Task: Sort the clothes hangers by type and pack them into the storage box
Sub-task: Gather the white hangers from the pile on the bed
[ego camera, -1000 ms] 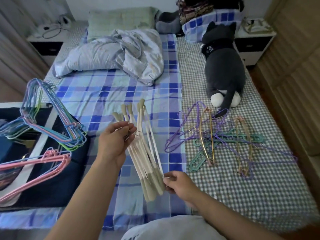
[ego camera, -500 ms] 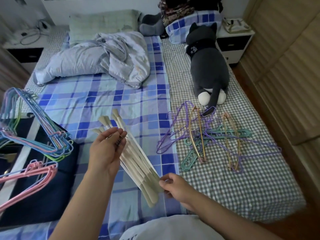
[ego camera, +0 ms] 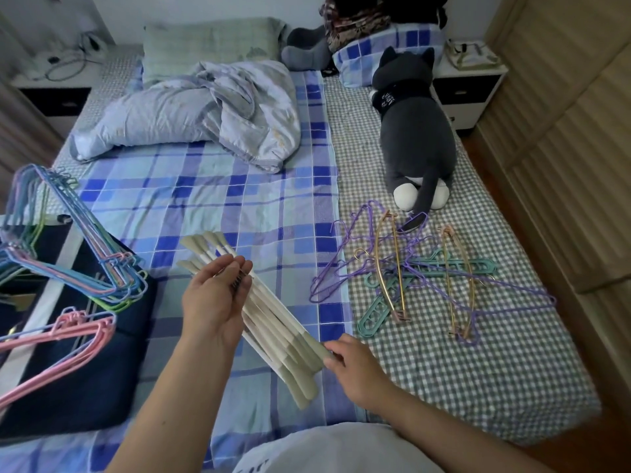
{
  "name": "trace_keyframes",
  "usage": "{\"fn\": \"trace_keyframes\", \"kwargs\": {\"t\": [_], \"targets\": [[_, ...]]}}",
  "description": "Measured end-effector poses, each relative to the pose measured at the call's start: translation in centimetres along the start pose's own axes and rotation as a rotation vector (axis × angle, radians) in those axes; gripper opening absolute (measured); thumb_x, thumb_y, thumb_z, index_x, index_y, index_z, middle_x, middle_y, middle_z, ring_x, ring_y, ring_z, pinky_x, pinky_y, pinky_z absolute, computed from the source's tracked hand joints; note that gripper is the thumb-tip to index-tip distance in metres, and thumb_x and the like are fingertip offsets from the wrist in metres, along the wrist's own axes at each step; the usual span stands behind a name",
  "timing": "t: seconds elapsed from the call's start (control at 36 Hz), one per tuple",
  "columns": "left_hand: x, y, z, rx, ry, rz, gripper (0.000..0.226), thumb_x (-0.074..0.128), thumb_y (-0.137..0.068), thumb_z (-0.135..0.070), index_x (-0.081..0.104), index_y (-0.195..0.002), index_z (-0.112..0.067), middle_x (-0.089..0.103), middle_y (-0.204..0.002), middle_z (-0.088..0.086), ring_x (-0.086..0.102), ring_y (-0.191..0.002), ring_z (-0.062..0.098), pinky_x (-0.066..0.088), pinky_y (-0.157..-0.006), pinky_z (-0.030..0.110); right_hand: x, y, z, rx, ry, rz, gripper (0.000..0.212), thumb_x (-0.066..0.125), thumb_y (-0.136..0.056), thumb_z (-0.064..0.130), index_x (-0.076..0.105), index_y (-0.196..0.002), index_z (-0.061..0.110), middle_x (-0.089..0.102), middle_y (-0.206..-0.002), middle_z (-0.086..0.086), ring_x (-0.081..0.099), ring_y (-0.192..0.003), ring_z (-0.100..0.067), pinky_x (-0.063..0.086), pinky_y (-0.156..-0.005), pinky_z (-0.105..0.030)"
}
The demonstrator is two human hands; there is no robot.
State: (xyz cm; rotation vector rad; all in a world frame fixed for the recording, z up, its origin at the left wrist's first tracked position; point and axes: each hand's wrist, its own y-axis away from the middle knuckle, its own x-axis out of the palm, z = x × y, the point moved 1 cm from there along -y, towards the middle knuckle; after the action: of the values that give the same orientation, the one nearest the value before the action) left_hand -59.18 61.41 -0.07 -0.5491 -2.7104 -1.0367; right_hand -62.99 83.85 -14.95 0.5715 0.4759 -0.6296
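Over the bed's (ego camera: 211,199) near middle, the left hand (ego camera: 213,302) grips a bundle of cream hangers (ego camera: 269,312) at their hooks, fingers curled round. The right hand (ego camera: 358,367) pinches the bundle's near end.

Left hand (ego camera: 213,302) grips bundle of cream plastic hangers (ego camera: 273,315) over blue plaid bedsheet (ego camera: 211,199); right hand (ego camera: 355,370) pinches its lower end. Tangled purple, gold, teal hangers (ego camera: 423,278) lie right; pastel wire hangers (ego camera: 68,261) on dark navy fabric storage box (ego camera: 85,387) left.
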Motion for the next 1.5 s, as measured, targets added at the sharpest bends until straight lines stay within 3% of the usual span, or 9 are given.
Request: {"fn": "trace_keyframes", "kwargs": {"t": [0.25,0.5,0.69,0.83,0.92,1.06,1.22,1.33,1.5], "targets": [[-2.5,-3.0,0.6,0.004,-0.216,0.03,0.014,0.06,-0.098,0.003,0.068,-0.104,-0.007,0.074,-0.104,0.011,0.074,-0.095,0.02,0.057,-0.077,0.027,0.3,0.5,-0.9,0.194,-0.096,0.197,0.061,0.061,-0.096,0.034,0.037,-0.152,0.026,0.052,-0.12,0.0,0.054,-0.11,-0.012,0.042,-0.097,-0.024],[-6.5,-8.3,-0.2,-0.013,-0.464,-0.013,0.017,0.06,-0.096,0.007,0.065,-0.092,-0.008,0.072,-0.092,0.013,0.071,-0.078,0.017,0.055,-0.058,0.019,-3.3,1.8,-5.7,0.56,-0.217,0.068,0.045,0.053,-0.102,0.019,0.043,-0.145,0.015,0.063,-0.111,-0.001,0.063,-0.075,-0.016,0.048,-0.058,-0.024],[-4.4,-11.3,2.5,0.054,-0.859,0.025,0.019,0.057,-0.091,0.009,0.07,-0.095,-0.004,0.067,-0.078,0.013,0.062,-0.067,0.02,0.049,-0.062,0.029,-4.8,3.2,-9.1,0.721,-0.253,0.007,0.032,0.053,-0.102,0.018,0.054,-0.133,0.011,0.066,-0.1,-0.006,0.065,-0.076,-0.02,0.051,-0.064,-0.031],[-2.6,-15.2,10.9,-0.029,-1.223,0.086,0.028,0.05,-0.099,-0.009,0.07,-0.117,0.0,0.071,-0.117,0.018,0.067,-0.108,0.033,0.052,-0.08,0.027,-5.3,3.4,-11.2,0.814,-0.316,0.025,0.033,0.055,-0.102,0.017,0.053,-0.134,0.011,0.067,-0.105,-0.01,0.066,-0.074,-0.022,0.05,-0.058,-0.03],[-0.9,-16.0,15.8,-0.01,-1.283,0.158,0.032,0.049,-0.102,-0.013,0.067,-0.125,-0.001,0.068,-0.127,0.017,0.065,-0.089,0.018,0.044,-0.063,0.019,-5.7,3.1,-12.6,0.82,-0.332,0.026,0.028,0.055,-0.102,0.015,0.059,-0.13,0.013,0.07,-0.1,-0.011,0.068,-0.071,-0.023,0.052,-0.061,-0.034],[0.9,-17.6,23.6,0.048,-1.799,0.472,0.032,0.043,-0.103,-0.001,0.064,-0.127,-0.003,0.065,-0.134,0.012,0.06,-0.125,0.032,0.047,-0.1,0.038,-7.2,2.4,-13.9,0.842,-0.411,0.021,0.016,0.057,-0.102,0.014,0.063,-0.117,0.013,0.069,-0.103,-0.013,0.071,-0.08,-0.028,0.056,-0.067,-0.037],[1.8,-17.1,26.5,-0.137,-1.565,0.273,0.029,0.048,-0.098,-0.012,0.071,-0.115,-0.003,0.07,-0.116,0.016,0.063,-0.096,0.03,0.051,-0.085,0.034,-9.2,1.6,-13.5,0.878,-0.436,0.074,0.02,0.055,-0.104,0.021,0.061,-0.122,0.015,0.068,-0.107,-0.011,0.07,-0.089,-0.026,0.054,-0.069,-0.033],[0.6,-17.1,27.1,-0.071,-1.578,0.229,0.024,0.051,-0.093,-0.008,0.072,-0.102,-0.014,0.07,-0.116,0.012,0.064,-0.103,0.029,0.041,-0.076,0.025,-10.0,1.5,-14.2,0.855,-0.434,0.048,0.019,0.055,-0.103,0.019,0.059,-0.121,0.016,0.069,-0.103,-0.01,0.069,-0.096,-0.033,0.057,-0.079,-0.044],[0.3,-13.6,25.0,0.028,-1.487,0.113,0.034,0.065,-0.09,-0.015,0.07,-0.123,-0.019,0.063,-0.13,0.012,0.06,-0.118,0.033,0.045,-0.097,0.029,-10.6,0.8,-16.3,0.878,-0.423,0.103,0.023,0.054,-0.103,0.021,0.062,-0.124,0.016,0.07,-0.104,-0.008,0.07,-0.093,-0.028,0.055,-0.075,-0.035]]}}
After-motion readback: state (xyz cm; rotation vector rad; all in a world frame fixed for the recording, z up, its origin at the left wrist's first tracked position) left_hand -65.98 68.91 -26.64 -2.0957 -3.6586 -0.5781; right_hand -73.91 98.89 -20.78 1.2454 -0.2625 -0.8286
